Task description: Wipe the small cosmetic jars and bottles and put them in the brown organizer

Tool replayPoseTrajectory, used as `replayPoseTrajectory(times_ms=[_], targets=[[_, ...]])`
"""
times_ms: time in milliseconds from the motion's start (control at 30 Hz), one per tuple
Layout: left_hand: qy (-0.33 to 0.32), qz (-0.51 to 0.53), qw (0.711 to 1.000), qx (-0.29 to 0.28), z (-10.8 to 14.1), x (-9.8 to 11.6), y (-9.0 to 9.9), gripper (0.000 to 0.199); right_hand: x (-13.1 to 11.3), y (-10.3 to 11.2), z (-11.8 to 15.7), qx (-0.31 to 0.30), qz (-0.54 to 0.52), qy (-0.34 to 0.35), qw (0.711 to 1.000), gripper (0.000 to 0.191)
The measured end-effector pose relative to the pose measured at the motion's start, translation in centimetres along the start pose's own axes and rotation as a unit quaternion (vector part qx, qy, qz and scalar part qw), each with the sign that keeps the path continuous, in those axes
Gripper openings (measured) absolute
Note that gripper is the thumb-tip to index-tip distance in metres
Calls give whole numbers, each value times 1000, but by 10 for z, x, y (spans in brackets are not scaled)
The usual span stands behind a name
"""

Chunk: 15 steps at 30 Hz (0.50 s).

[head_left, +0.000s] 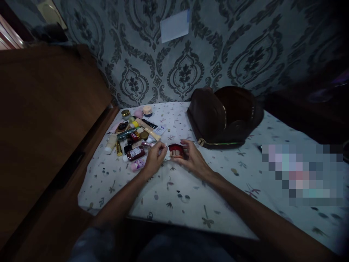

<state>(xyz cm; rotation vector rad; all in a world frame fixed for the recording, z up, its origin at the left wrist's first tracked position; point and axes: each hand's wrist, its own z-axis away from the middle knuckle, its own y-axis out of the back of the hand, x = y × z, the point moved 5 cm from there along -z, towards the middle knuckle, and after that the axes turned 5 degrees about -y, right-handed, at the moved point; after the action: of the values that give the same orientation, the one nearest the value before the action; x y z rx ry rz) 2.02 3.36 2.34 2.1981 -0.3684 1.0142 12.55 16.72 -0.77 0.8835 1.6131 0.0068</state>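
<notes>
My right hand [195,160] is closed round a dark red cosmetics jar [176,150], thumb below it and fingers above, low over the patterned white cloth [188,193]. Just left of the jar, my left hand [155,159] has its fingers pinched together. A small whitish bit shows at its fingertips, too unclear to name. Beside that hand lies a pile of cosmetics: a pink tube [138,165], a dark red bottle with a white cap [135,153], a gold lipstick tube [119,149] and a beige tube [110,144].
A brown leather bag [208,109] stands unzipped at the back right, against the patterned wall. Two jars stand behind the pile, one with a peach lid [147,110]. A wooden cabinet [49,109] borders the left side. Something blurred out lies at the right.
</notes>
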Motion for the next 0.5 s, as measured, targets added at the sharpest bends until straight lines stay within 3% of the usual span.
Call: replayPoseTrajectory(times_ms=[133,233,367,500], targets=[[-31,-15,999,-16,2,6,-3,13,0,3,-4,-6,10,54,998,59],[-37,-20,999,-20,3,7,-4,12,-1,3,-4,-12,45,86,995,66],[-43,-31,998,-38,5,12,-7,12,5,1,-3,-8,84,65,994,82],[-47,-29,997,-50,4,14,-7,12,4,-2,-2,-17,91,37,995,76]])
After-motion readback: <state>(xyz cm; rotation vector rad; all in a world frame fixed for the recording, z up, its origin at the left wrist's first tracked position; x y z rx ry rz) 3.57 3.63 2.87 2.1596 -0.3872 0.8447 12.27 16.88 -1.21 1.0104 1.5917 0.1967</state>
